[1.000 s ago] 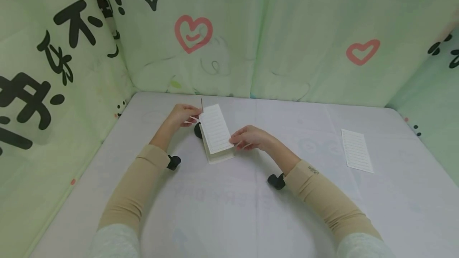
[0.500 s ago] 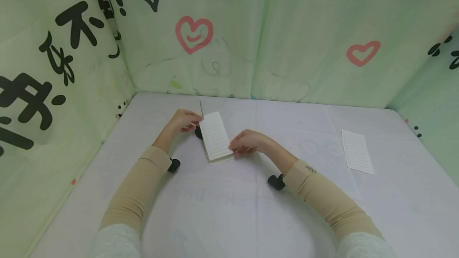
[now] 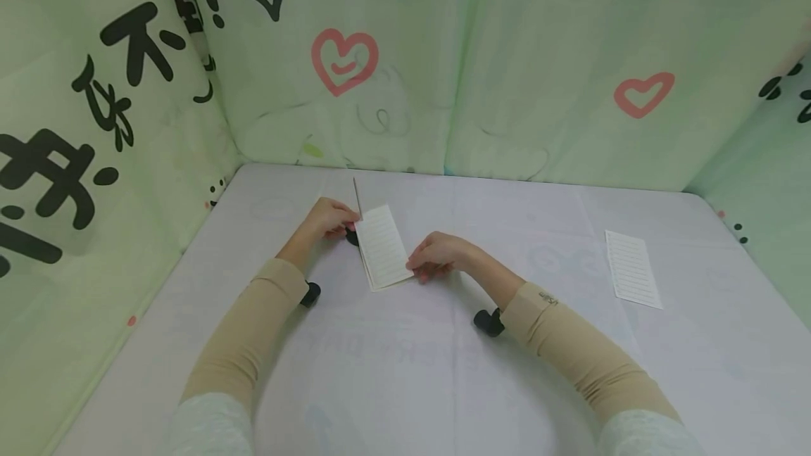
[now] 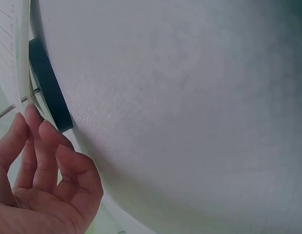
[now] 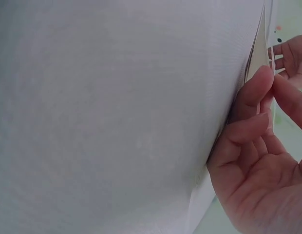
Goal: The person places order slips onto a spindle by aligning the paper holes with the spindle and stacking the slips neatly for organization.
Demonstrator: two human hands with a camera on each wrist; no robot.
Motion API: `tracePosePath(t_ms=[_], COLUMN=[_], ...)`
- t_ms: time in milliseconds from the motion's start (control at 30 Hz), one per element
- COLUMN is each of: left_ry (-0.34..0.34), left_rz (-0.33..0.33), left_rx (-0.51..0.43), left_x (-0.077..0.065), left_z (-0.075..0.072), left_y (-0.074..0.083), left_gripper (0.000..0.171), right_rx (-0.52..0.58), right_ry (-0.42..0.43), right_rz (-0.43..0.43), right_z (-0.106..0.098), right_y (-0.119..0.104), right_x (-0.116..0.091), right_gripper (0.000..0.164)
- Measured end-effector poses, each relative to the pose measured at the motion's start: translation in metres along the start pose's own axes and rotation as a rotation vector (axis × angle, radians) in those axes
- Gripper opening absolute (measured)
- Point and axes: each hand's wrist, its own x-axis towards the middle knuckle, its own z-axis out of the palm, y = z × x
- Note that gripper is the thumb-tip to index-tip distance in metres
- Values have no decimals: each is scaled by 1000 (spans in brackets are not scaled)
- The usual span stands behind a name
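Observation:
A white lined paper sheet lies nearly level over other paper in the head view. My left hand pinches its upper left edge between thumb and fingertips. At its lower right corner, my right hand pinches the edge. A thin upright metal spike rises by the sheet's top left. The left wrist view has the spike on both sides of the sheet, above a round black base. Paper hides most of that base. In the right wrist view, thumb and index finger of the right hand meet on the paper's edge.
Another lined sheet lies flat at the right of the white table. Black wrist cameras hang under both forearms. Printed green curtains stand behind and at the sides.
Both hands have lowered the sheet and brought it slightly toward me. The gap between it and the paper underneath has narrowed. More of the spike shows above it.

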Motion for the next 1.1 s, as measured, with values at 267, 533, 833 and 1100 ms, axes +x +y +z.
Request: tracePosePath(t_ms=[267,533,833,1100], left_ry=[28,66,74,69], left_rz=[-16,6,25,6], left_rx=[42,83,102,117], left_x=[5,1,2,3], left_z=[5,8,8,8], left_y=[-3,0,-1,-2], left_gripper=[20,22,23,23], right_rx=[-51,-82,-86,-89], right_ry=[5,19,27,22], right_rz=[10,17,19,6], right_z=[2,4,4,4], right_y=[0,-2,-3,-2], right_x=[1,1,2,1], right_gripper=[11,13,13,12])
